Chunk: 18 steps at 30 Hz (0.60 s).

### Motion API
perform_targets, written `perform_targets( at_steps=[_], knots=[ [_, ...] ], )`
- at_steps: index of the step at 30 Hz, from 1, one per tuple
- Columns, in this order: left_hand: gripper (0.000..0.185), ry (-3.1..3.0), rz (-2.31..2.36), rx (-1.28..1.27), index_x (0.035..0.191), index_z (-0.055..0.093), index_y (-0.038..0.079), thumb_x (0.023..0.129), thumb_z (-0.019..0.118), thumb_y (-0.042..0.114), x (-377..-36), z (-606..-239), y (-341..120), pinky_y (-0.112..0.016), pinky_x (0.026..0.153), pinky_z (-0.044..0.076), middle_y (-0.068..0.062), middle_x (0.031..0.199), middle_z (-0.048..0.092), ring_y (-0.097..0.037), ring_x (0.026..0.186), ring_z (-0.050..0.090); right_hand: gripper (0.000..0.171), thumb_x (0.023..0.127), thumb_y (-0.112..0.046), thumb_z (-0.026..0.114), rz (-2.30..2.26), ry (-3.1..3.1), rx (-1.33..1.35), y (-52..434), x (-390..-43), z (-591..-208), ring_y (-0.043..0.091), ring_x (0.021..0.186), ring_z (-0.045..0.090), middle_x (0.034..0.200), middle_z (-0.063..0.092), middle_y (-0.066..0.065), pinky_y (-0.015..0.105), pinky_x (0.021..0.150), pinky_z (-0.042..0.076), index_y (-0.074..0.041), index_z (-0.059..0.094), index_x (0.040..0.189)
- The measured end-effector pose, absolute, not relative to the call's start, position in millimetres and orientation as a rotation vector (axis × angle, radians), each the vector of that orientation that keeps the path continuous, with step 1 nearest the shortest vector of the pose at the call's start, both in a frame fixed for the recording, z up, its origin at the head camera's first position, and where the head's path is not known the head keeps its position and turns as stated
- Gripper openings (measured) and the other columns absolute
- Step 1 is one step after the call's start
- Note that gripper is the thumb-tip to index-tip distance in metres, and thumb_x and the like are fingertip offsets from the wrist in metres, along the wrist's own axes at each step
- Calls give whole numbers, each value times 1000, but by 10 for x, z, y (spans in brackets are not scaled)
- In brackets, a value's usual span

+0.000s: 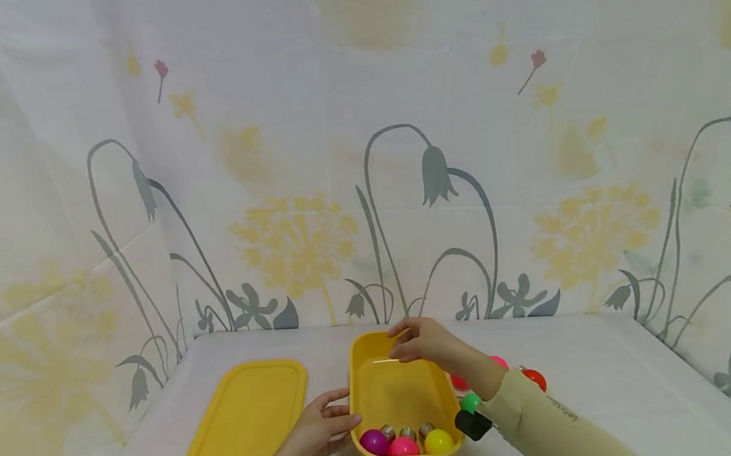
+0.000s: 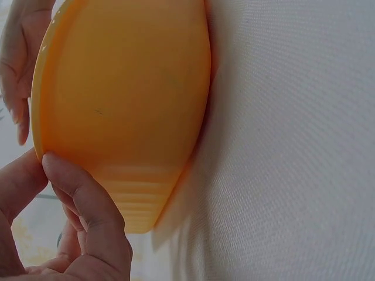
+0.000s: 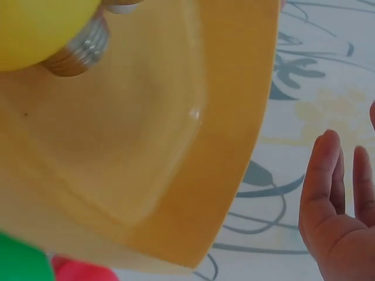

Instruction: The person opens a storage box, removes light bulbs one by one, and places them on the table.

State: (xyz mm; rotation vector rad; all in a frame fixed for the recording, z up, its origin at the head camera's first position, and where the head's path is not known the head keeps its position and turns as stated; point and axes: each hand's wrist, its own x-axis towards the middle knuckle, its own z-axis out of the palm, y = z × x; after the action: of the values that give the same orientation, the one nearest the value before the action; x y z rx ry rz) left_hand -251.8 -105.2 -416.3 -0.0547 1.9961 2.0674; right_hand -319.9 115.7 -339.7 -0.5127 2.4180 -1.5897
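A yellow plastic container (image 1: pixel 394 390) stands on the white cloth, with a purple bulb (image 1: pixel 374 443), a pink bulb (image 1: pixel 403 446) and a yellow bulb (image 1: pixel 439 442) lying at its near end. Metal screw bases show on these bulbs. My left hand (image 1: pixel 322 430) pinches the container's left rim between thumb and finger, seen closely in the left wrist view. Over the far end of the container hovers my right hand (image 1: pixel 419 340), its fingers loosely bent. Nothing is between those fingers in the right wrist view, where the hand (image 3: pixel 337 216) is apart from the container wall.
To the left lies a flat yellow lid (image 1: pixel 246 427). Right of the container, partly behind my right arm, are a green bulb (image 1: pixel 470 403), a red-orange bulb (image 1: pixel 535 379) and pink bulbs (image 1: pixel 499 363). A patterned curtain (image 1: pixel 358 148) hangs behind the table.
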Motion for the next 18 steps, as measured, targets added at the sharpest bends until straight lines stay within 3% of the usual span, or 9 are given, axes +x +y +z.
perform_targets(
  at_steps=[12, 18],
  knots=[
    [61, 1985, 2062, -39, 134, 38, -4, 84, 70, 10, -2496, -4152, -1059, -30, 71, 52, -13, 102, 54, -17, 78, 58, 28, 79, -5, 72, -1281, 2365, -801, 887, -3310, -3451, 19, 83, 58, 96, 62, 15, 32, 78, 51, 4, 62, 103],
    [61, 1974, 2073, -32, 134, 38, -4, 84, 69, 9, -2501, -4144, -1067, -30, 70, 52, -15, 103, 54, -18, 79, 59, 19, 77, 0, 72, -1086, 2295, -846, 761, -3302, -3493, 18, 82, 57, 92, 64, 9, 30, 77, 50, 0, 66, 95]
  ],
)
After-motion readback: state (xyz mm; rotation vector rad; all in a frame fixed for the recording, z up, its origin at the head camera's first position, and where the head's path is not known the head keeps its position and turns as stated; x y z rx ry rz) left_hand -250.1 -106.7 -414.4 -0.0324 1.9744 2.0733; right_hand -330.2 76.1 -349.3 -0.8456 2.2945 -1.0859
